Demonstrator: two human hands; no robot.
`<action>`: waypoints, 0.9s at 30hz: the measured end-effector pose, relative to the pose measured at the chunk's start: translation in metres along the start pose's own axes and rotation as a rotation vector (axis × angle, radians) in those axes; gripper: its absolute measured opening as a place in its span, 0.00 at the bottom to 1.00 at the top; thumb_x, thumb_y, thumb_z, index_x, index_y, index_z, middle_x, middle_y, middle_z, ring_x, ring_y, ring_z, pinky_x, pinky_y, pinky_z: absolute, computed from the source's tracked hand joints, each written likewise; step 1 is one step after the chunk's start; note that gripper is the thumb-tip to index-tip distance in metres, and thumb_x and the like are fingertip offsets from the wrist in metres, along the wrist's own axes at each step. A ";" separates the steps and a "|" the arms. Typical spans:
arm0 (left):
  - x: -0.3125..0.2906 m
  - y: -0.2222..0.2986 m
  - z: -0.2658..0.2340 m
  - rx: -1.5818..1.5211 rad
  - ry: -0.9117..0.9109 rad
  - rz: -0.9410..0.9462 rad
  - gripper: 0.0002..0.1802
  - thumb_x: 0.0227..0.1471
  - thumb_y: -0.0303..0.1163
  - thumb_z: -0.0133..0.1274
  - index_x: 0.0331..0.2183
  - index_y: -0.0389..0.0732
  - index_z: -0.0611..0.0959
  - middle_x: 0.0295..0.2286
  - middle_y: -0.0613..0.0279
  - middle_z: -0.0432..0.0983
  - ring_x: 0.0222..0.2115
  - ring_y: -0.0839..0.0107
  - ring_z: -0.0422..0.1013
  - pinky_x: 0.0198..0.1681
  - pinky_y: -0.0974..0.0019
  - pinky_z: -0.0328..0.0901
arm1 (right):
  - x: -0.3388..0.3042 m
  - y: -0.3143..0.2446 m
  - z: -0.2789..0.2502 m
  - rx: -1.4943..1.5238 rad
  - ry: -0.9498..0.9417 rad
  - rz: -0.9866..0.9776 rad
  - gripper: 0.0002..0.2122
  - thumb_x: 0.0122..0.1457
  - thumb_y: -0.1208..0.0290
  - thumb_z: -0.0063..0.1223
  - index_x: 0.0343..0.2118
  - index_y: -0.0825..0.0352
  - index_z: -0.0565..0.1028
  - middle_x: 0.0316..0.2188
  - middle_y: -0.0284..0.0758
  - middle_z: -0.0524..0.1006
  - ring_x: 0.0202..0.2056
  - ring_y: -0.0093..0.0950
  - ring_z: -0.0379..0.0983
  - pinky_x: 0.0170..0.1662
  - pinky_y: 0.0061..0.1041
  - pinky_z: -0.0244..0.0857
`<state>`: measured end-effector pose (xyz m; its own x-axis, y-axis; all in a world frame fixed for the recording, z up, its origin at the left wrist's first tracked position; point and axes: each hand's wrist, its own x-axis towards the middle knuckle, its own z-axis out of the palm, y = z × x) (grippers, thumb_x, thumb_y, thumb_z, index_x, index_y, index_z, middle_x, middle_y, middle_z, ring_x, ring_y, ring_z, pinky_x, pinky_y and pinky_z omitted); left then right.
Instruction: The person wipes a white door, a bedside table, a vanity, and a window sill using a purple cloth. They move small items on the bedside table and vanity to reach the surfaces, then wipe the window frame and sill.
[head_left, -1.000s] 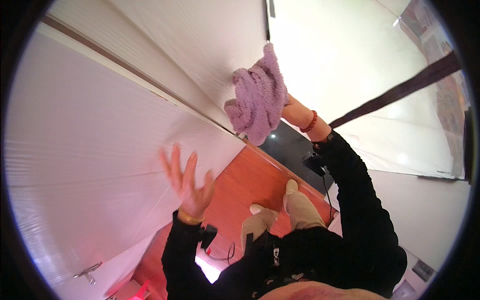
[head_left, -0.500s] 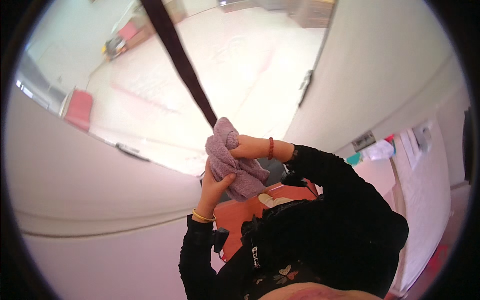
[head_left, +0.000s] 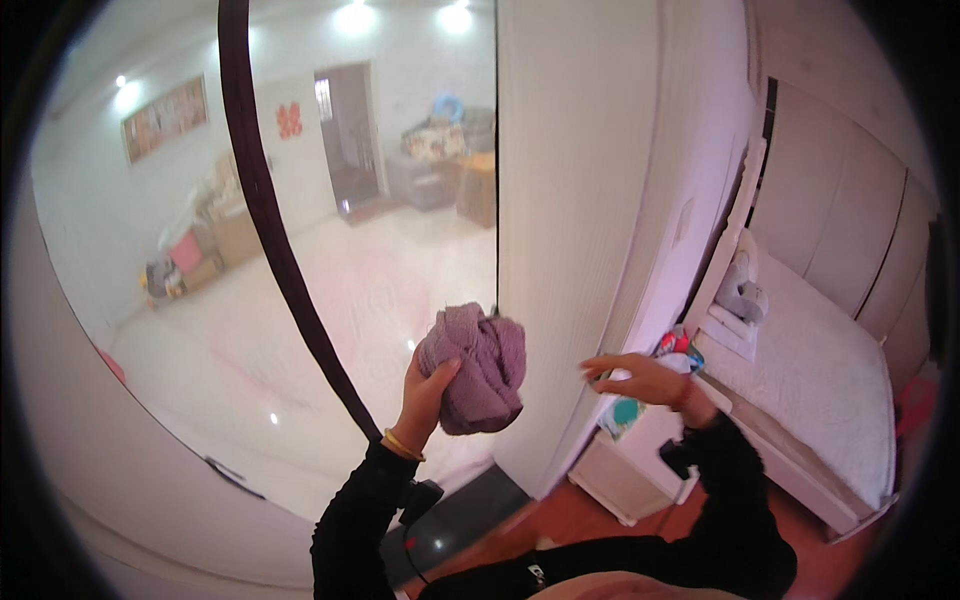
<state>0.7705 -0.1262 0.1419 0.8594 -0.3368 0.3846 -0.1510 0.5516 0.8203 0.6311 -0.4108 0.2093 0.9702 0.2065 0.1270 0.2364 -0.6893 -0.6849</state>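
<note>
The left hand (head_left: pixel 424 393) grasps a bunched purple cloth (head_left: pixel 478 370), thumb pressed on its near face, holding it up in front of the pale door frame (head_left: pixel 575 200) and the bright room beyond. The right hand (head_left: pixel 640 380) is released, its fingers loosely extended toward the cloth but well apart from it, above a white bedside cabinet (head_left: pixel 625 480). On the cabinet, a red-and-white packet (head_left: pixel 673 343) and a teal-printed one (head_left: pixel 627 411) lie near that hand; any print on them is probably too blurred to read. On the far wall, a red sign (head_left: pixel 289 120) shaped like a written character hangs to the right of a wide framed picture (head_left: pixel 165 118). A dark vertical strip (head_left: pixel 265 210) runs down left of the cloth.
</note>
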 end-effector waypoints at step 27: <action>0.398 0.304 0.281 0.657 0.194 1.123 0.39 0.50 0.50 0.49 0.54 0.34 0.60 0.49 0.38 0.62 0.50 0.45 0.60 0.52 0.57 0.56 | 0.122 -0.151 -0.285 -1.084 1.216 -0.581 0.30 0.57 0.50 0.44 0.59 0.60 0.55 0.62 0.41 0.46 0.63 0.39 0.38 0.62 0.43 0.36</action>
<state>0.9294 -0.3065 0.6633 0.1586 0.2040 0.9660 -0.9852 -0.0322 0.1685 0.7290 -0.4794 0.5321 0.1134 0.3289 0.9375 -0.0268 -0.9423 0.3338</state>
